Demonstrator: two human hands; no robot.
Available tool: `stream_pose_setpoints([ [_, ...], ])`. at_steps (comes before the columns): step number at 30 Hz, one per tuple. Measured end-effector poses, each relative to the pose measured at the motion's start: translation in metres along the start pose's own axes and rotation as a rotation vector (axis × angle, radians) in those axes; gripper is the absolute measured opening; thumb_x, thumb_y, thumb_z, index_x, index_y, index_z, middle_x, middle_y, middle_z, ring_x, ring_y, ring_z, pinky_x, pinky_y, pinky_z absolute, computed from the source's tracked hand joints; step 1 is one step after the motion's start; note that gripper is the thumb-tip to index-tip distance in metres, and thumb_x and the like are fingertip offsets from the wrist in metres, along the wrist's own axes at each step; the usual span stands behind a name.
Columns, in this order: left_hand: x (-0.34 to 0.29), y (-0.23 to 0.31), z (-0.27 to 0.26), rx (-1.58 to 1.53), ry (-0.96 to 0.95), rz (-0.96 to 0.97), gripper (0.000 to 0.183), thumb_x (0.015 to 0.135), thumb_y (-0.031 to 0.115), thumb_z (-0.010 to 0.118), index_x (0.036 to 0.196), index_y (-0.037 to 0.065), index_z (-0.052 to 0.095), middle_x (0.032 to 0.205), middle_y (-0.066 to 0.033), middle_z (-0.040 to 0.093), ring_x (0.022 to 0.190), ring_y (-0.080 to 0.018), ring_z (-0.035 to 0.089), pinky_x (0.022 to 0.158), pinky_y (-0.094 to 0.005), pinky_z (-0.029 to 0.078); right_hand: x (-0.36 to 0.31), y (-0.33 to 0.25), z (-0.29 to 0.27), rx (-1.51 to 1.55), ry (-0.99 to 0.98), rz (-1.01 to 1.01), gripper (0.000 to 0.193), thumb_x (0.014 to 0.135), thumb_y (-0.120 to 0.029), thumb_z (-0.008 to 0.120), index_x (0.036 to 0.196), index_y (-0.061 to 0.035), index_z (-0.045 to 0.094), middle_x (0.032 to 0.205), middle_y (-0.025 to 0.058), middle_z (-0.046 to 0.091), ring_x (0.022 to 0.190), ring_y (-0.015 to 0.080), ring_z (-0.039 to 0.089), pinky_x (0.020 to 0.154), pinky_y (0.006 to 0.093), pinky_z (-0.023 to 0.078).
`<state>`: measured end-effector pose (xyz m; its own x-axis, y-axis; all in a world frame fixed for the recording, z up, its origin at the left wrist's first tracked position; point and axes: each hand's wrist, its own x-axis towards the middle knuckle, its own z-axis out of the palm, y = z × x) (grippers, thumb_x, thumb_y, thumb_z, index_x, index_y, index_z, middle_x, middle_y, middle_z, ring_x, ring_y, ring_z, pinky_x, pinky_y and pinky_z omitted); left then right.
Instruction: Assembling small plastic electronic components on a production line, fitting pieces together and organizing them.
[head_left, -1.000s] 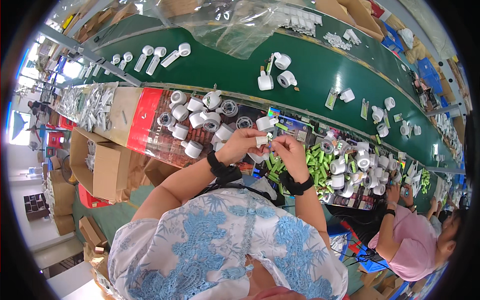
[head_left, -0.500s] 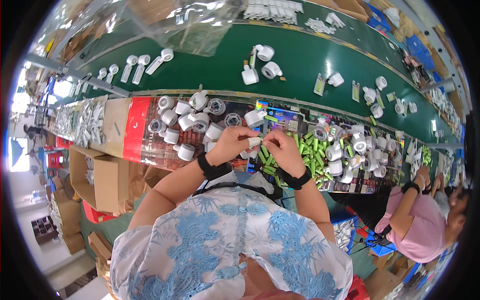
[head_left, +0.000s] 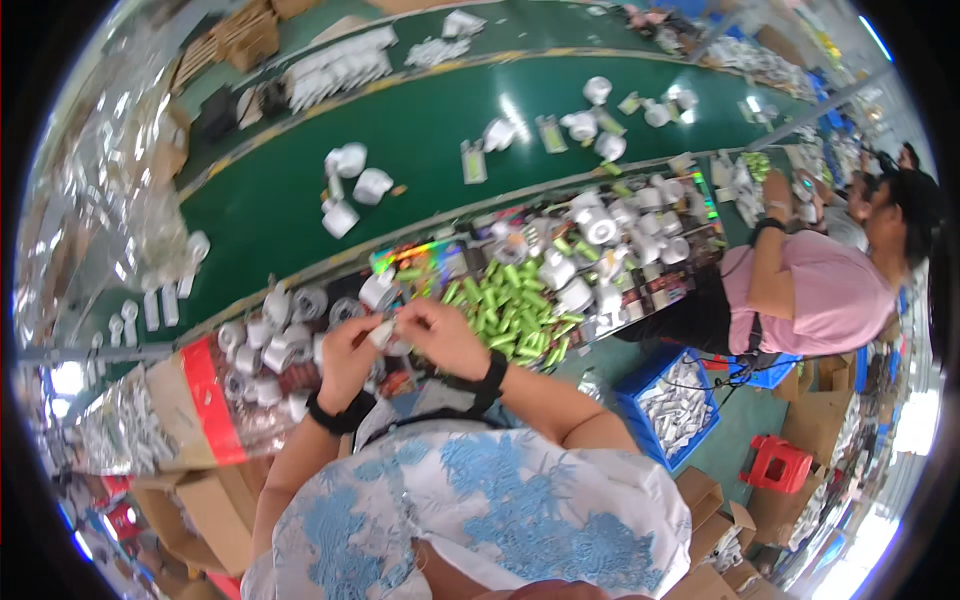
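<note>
I have both hands up close together in front of my chest, just over the near edge of the bench. My left hand (head_left: pixel 345 362) is pinching a small white piece (head_left: pixel 381 334) between thumb and fingers, and that piece sits in the narrow space between my two hands. My right hand (head_left: pixel 440 338) is curled in from the other side, fingertips drawn together right beside the piece; it's blurred there, so I can't tell whether they grip it too or only touch it. Each wrist wears a black band.

Just to the right of my right hand lies a loose heap of green cylinders (head_left: pixel 510 312), some on top of others. Past them, farther right, is a crowd of white round-headed housings (head_left: pixel 600 232). Near my left hand, on its left side, there's another cluster of white housings (head_left: pixel 268 345), and beyond those a red stripe (head_left: pixel 212 402) runs across the bench covering.

Ahead of my hands, across the bench rail, stretches a green belt (head_left: pixel 430 130) with a few white parts standing and lying on it. Well off to my right a co-worker in a pink top (head_left: pixel 815 290) is at the same bench. Below and to the right of my right hand, on the floor, are a blue crate (head_left: pixel 637 425) of white pieces and a red stool (head_left: pixel 780 463).
</note>
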<state>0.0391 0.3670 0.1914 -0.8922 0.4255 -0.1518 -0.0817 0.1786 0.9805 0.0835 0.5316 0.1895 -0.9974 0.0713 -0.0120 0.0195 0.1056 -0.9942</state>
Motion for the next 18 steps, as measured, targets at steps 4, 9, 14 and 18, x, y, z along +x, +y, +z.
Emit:
stream_pose_setpoints([
  [4,-0.004,-0.004,0.012,0.226,-0.085,0.059,0.029,0.081,0.005,0.059,0.109,0.0,0.059,0.092,-0.0078,0.064,0.083,-0.013,0.061,0.072,-0.0249,0.049,0.005,0.011,-0.043,-0.148,-0.228,-0.061,0.013,0.081,-0.015,0.06,0.085,-0.0035,0.057,0.073,0.0051,0.055,0.072,0.0145,0.055,0.066,0.0286,0.044],
  [9,0.001,-0.018,-0.008,0.003,-0.137,0.007,0.031,0.084,0.007,0.054,0.115,0.0,0.053,0.102,-0.0052,0.061,0.092,-0.0133,0.057,0.079,-0.0249,0.047,-0.011,0.04,-0.192,-0.097,0.181,0.121,0.01,0.081,-0.01,0.058,0.085,-0.0015,0.06,0.085,0.0046,0.06,0.083,0.0127,0.054,0.076,0.0267,0.043],
  [14,0.015,-0.049,-0.037,-0.027,-0.015,-0.223,0.022,0.086,0.012,0.052,0.103,0.001,0.06,0.086,-0.0018,0.063,0.074,-0.0068,0.056,0.063,-0.0201,0.047,-0.026,0.062,-0.354,-0.217,0.717,0.309,0.022,0.082,-0.025,0.057,0.095,-0.0079,0.058,0.085,0.0009,0.059,0.077,0.0115,0.056,0.06,0.0263,0.042],
  [18,0.038,-0.075,-0.038,0.033,0.122,-0.303,0.019,0.083,0.01,0.052,0.098,0.002,0.061,0.076,-0.0036,0.062,0.063,-0.006,0.057,0.054,-0.0202,0.046,0.001,0.15,-0.5,-0.462,0.86,0.218,0.019,0.078,-0.017,0.062,0.09,-0.0029,0.06,0.08,0.0017,0.058,0.071,0.0112,0.055,0.057,0.0234,0.044],
])
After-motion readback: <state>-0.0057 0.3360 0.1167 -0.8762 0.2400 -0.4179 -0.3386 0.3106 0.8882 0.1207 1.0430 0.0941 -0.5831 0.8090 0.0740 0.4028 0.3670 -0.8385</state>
